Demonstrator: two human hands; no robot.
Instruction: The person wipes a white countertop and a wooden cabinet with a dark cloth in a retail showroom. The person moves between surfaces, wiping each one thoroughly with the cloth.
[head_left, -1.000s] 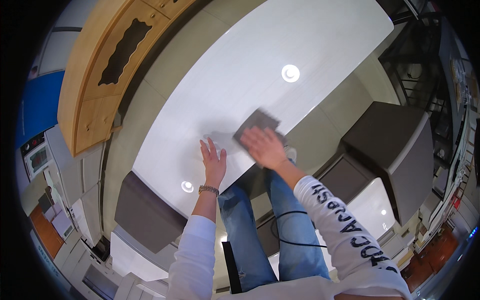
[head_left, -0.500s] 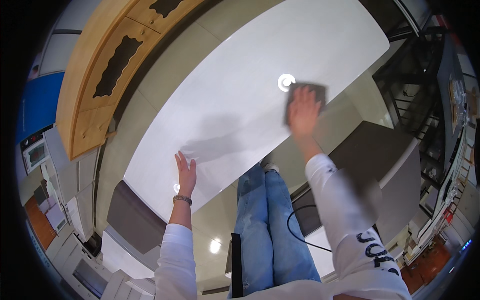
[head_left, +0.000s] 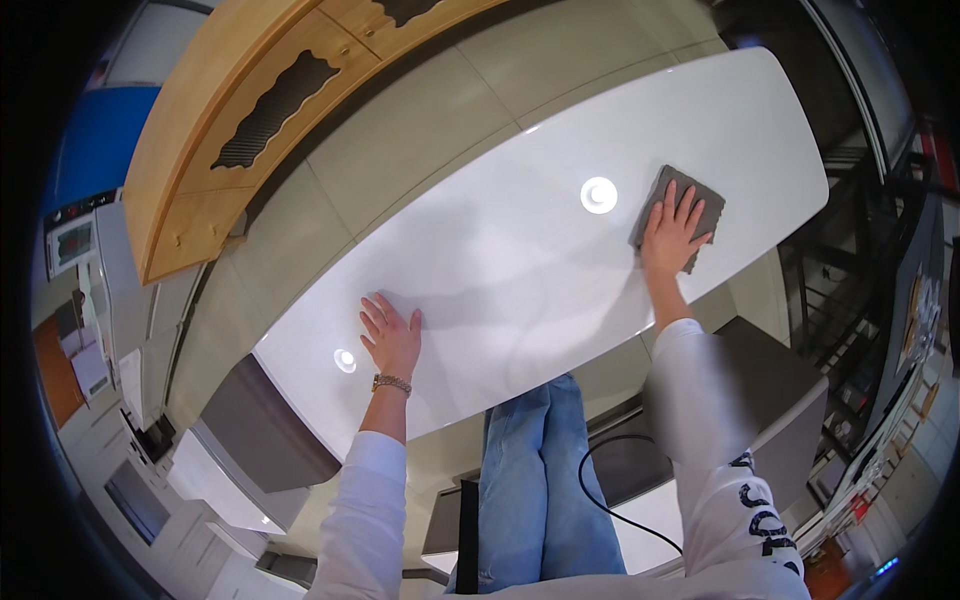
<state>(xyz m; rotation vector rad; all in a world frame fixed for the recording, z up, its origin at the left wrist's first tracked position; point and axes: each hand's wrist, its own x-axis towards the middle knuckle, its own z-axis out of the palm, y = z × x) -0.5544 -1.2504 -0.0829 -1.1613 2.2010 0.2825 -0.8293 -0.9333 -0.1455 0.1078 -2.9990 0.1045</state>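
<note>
1. The right hand (head_left: 672, 240) lies flat on a dark grey cloth (head_left: 711, 207), fingers spread, pressing from above rather than pinching it.
2. The cloth is on the white table (head_left: 730, 110), toward its right end and near the edge closest to the person.
3. It looks folded into a thick pad; I judge it light, soft, hard to damage and likely to slide easily on the smooth top. Whether it is damp I cannot tell.
4. A broad palm near its middle should suit it best; an edge pinch might unfold it.
5. The left hand (head_left: 392, 340) is empty, fingers loosely apart, over the table's left part; I cannot tell whether it touches.
6. Brown chairs stand beside the table, one at left (head_left: 262, 425), one at right (head_left: 745, 365). Nothing on the tabletop blocks the cloth.
</note>
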